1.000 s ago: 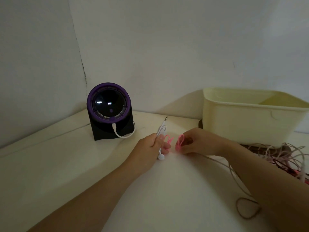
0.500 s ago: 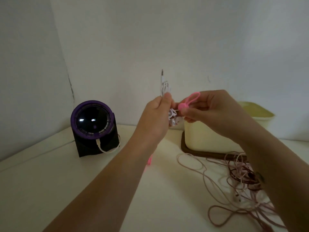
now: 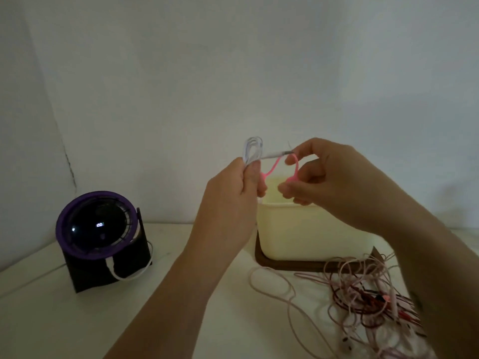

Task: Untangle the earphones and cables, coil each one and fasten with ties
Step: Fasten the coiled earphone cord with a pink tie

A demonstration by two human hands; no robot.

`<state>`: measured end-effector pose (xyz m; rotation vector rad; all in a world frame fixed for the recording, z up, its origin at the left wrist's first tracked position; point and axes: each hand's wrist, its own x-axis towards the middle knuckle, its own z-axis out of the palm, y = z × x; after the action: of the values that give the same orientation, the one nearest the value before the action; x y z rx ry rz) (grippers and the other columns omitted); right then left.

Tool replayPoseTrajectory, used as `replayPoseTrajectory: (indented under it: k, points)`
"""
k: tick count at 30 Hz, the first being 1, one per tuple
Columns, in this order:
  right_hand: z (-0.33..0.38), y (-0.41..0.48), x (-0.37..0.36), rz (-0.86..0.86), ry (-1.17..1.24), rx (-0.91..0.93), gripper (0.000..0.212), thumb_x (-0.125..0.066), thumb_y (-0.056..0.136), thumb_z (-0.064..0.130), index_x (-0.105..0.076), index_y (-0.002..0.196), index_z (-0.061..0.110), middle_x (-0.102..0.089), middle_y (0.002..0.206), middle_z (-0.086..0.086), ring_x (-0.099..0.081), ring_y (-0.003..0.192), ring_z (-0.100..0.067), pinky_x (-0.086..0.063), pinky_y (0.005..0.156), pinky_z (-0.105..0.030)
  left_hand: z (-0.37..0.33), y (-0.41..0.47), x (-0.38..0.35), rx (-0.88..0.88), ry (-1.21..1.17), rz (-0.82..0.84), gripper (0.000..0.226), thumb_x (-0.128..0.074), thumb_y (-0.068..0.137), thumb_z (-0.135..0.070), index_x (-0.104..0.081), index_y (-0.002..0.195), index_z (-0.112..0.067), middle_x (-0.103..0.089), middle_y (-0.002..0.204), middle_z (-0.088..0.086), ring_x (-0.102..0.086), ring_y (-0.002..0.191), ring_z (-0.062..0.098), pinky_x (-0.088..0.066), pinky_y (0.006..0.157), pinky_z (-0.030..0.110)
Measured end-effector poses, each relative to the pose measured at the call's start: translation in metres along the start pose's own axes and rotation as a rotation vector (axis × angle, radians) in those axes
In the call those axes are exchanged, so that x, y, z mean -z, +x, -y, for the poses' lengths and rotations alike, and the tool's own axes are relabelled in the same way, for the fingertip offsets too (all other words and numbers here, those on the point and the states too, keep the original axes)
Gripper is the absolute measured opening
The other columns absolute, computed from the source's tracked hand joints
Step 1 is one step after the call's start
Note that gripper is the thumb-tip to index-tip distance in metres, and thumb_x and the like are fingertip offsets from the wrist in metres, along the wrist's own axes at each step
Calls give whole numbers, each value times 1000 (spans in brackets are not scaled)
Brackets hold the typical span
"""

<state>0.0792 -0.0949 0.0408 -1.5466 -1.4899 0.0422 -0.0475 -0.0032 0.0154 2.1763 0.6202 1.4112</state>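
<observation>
White wall, pale desk (image 3: 51, 322) | centre frame: coiled white earphones (image 3: 252, 149) are pinched in the left grip (image 3: 230, 195) | pink tie (image 3: 271, 167) is held by the right grip (image 3: 329, 177) | tie judged not yet fastened | cable tangle (image 3: 363, 288) at lower right is left unsorted

Both my arms are raised in front of me. My left hand (image 3: 230, 195) grips the coiled white earphone cable (image 3: 248, 156); my right hand (image 3: 331, 182) pinches the looped pink rubber tie (image 3: 289, 180).

Dim, flat light leaves the wall (image 3: 233, 73) grey and grainy, both hands soft with slight blur, and the edges bowed.
</observation>
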Motion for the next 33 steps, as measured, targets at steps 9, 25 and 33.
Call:
replayPoseTrajectory:
  k: [9, 25, 33]
  points:
    - [-2, -3, 7, 155, -91, -37, 9, -55, 90, 21, -59, 83, 23, -66, 63, 5, -57, 51, -2, -50, 55, -25, 51, -1, 0, 696, -471, 416, 38, -41, 100, -28, -51, 67, -10, -68, 64, 5, -64, 65, 21, -49, 73, 36]
    - [-18, -2, -15, 581, -100, -76, 13, -65, 87, 16, -68, 99, 18, -75, 89, 7, -65, 69, -3, -53, 73, -21, 38, -13, -2, 666, -402, 825, 25, -38, 98, -20, -50, 78, -9, -52, 60, 2, -59, 54, 15, -45, 75, 36]
    - [-20, 1, -18, 333, -123, 30, 7, -67, 80, 38, -74, 79, 36, -57, 77, 3, -41, 58, -2, -33, 59, -15, 32, -10, -1, 656, -453, 832, 32, -26, 95, -18, -41, 68, -13, -50, 59, 3, -58, 59, 20, -45, 73, 35]
